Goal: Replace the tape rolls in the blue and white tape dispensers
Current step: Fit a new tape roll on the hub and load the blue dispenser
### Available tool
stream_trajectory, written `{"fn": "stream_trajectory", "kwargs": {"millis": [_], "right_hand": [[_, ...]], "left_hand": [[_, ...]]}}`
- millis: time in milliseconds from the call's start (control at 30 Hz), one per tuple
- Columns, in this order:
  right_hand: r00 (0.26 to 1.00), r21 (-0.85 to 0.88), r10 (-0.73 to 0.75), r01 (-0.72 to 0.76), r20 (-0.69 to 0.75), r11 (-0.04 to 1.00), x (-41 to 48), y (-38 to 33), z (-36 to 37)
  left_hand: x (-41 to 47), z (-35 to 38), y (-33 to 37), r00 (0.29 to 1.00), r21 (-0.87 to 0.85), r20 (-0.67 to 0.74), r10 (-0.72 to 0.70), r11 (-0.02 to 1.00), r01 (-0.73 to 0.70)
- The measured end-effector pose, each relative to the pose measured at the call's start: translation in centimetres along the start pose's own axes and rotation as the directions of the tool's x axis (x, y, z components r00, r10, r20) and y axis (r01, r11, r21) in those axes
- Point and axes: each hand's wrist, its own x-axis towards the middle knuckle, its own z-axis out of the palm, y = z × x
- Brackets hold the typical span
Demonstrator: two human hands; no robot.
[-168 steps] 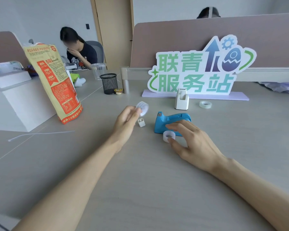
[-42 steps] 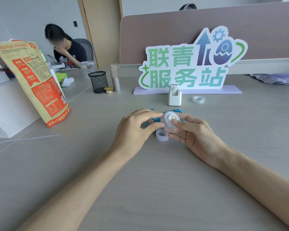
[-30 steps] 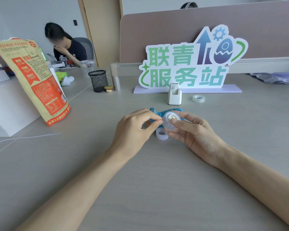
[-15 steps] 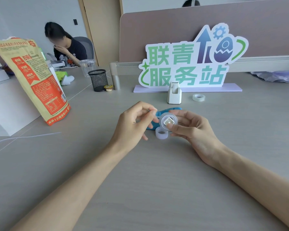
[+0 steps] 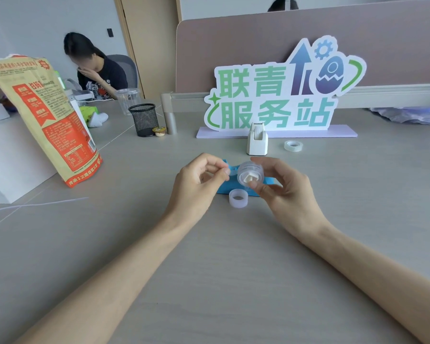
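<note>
My right hand (image 5: 281, 192) holds a clear tape roll (image 5: 249, 173) with a white square hub in its middle, raised just above the blue tape dispenser (image 5: 226, 187). Beside it, my left hand (image 5: 196, 184) pinches the roll's loose tape end between thumb and forefinger. The blue dispenser lies on the desk, mostly hidden behind both hands. An empty translucent core ring (image 5: 238, 198) rests on the desk in front of it. Farther back stands the white tape dispenser (image 5: 257, 142), and another clear tape roll (image 5: 293, 145) lies flat to its right.
A large green-lettered sign (image 5: 276, 95) stands behind the white dispenser. At the left are an orange snack bag (image 5: 47, 120) and a white box (image 5: 8, 167). A black mesh cup (image 5: 144, 119) and a metal post (image 5: 170, 115) stand at the back. A person sits at the far left.
The empty core went from my right hand to the desk and the hub went into the new roll, which my right hand took. My left hand has just pulled the tape end leftwards.
</note>
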Motion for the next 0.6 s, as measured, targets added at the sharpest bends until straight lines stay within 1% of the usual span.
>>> {"fn": "stream_trajectory", "kwargs": {"millis": [100, 167, 200, 267, 300, 333, 367, 433, 500, 600], "right_hand": [[0.999, -0.037, -0.043, 0.042, -0.021, 0.998, 0.2, -0.2, 0.1], [0.998, -0.049, -0.064, 0.063, -0.023, 0.997, 0.2, -0.2, 0.1], [0.997, -0.053, -0.072, 0.071, -0.023, 0.996, 0.1, -0.2, 0.2], [0.996, -0.057, -0.085, 0.084, -0.018, 0.995, 0.1, -0.2, 0.2], [0.996, -0.059, -0.091, 0.090, -0.013, 0.994, 0.1, -0.3, 0.2], [0.995, -0.060, -0.095, 0.095, -0.010, 0.994, 0.0, -0.3, 0.2], [0.995, -0.062, -0.100, 0.100, -0.009, 0.993, 0.0, -0.3, 0.3], [0.994, -0.068, -0.107, 0.106, -0.010, 0.992, 0.1, -0.2, 0.3], [0.994, -0.069, -0.111, 0.110, -0.011, 0.992, 0.1, -0.1, 0.2], [0.991, -0.087, -0.134, 0.133, -0.010, 0.987, 0.1, 0.0, 0.2]], "left_hand": [[-0.1, 0.4, 0.0, 0.999, -0.008, -0.031, -0.014, 1.000, 0.014], [-0.2, 0.7, 0.2, 0.996, -0.010, -0.050, -0.078, 0.997, 0.077], [-0.1, 0.8, 0.4, 0.990, -0.009, -0.037, -0.138, 0.990, 0.138], [-0.1, 0.6, 0.9, 0.954, -0.002, 0.052, -0.295, 0.955, 0.295], [-0.1, 0.6, 1.1, 0.928, 0.009, 0.104, -0.358, 0.933, 0.359], [-0.3, 0.6, 1.3, 0.910, 0.019, 0.141, -0.391, 0.920, 0.392], [-0.4, 0.7, 1.4, 0.903, 0.016, 0.158, -0.399, 0.916, 0.401], [-0.5, 0.9, 1.3, 0.914, -0.019, 0.145, -0.379, 0.923, 0.385], [-0.4, 0.8, 1.0, 0.939, -0.035, 0.109, -0.327, 0.943, 0.332], [-0.2, 0.7, 0.6, 0.964, -0.010, 0.082, -0.252, 0.967, 0.253]]}}
